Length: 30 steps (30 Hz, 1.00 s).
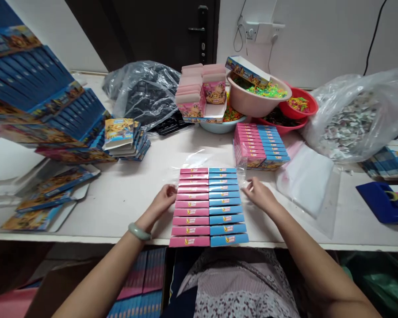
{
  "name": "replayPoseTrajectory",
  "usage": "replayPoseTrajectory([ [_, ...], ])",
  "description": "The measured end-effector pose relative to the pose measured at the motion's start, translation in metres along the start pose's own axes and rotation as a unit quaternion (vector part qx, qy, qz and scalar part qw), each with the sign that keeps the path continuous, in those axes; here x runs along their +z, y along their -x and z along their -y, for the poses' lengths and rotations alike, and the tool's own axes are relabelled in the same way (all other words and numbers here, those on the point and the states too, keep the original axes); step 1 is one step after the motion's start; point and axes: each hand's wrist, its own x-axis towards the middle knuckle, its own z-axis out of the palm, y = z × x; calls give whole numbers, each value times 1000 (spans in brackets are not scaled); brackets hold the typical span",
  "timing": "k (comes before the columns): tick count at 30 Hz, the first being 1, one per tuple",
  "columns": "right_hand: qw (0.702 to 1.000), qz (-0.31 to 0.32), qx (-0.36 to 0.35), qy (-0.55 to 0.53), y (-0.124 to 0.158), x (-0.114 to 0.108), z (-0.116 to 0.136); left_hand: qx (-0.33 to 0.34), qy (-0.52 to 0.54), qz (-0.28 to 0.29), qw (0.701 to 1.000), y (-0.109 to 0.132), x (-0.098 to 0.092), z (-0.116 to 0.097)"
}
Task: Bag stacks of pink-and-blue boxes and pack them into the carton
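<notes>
Two columns of small flat boxes, pink boxes (190,204) on the left and blue boxes (226,207) on the right, lie side by side at the table's front edge. Clear film of a plastic bag (199,158) shows around their far end and along both sides. My left hand (166,197), with a green bangle on its wrist, is closed on the bag film beside the pink column. To the right of the blue column, my right hand (257,192) pinches the bag's other side between thumb and fingers.
Behind stands another block of pink and blue boxes (262,145). Clear bags (310,176) lie to the right. Farther back are a pink basin (260,102) and a red bowl (313,102) with colourful bits. Stacked blue display boxes (49,88) rise on the left.
</notes>
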Motion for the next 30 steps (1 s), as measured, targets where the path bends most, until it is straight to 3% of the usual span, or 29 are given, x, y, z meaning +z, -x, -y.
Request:
replayPoseTrajectory([
  [2, 992, -92, -90, -5, -12, -12, 8, -28, 61, -46, 997, -12, -3, -12],
  [3, 987, -106, -125, 0, -20, -15, 13, -41, 86, -57, 994, -21, -3, -19],
  [5, 988, -67, -134, 31, -39, -14, 22, -53, 115, -47, 991, -38, 3, -34],
  [7, 994, -5, -93, 59, -55, -7, 28, -41, 125, -21, 991, -51, 12, -45],
  [10, 996, 22, -63, 63, -66, 3, 26, 70, 142, -37, 987, -53, 25, -55],
  [13, 992, -82, -80, -48, -55, 11, 20, 200, 124, -73, 969, -36, 29, -57],
  [17, 910, -237, -112, -322, -6, 26, 19, 312, 28, -72, 947, 6, 21, -48],
  [20, 877, -294, -164, -344, 45, 38, 16, 375, -32, -62, 924, 43, 12, -31],
  [26, 876, -278, -230, -320, 132, 40, -10, 502, -93, -9, 860, 113, -1, 18],
  [30, 905, -191, -253, -285, 186, 39, -32, 521, -129, 6, 844, 159, -12, 49],
])
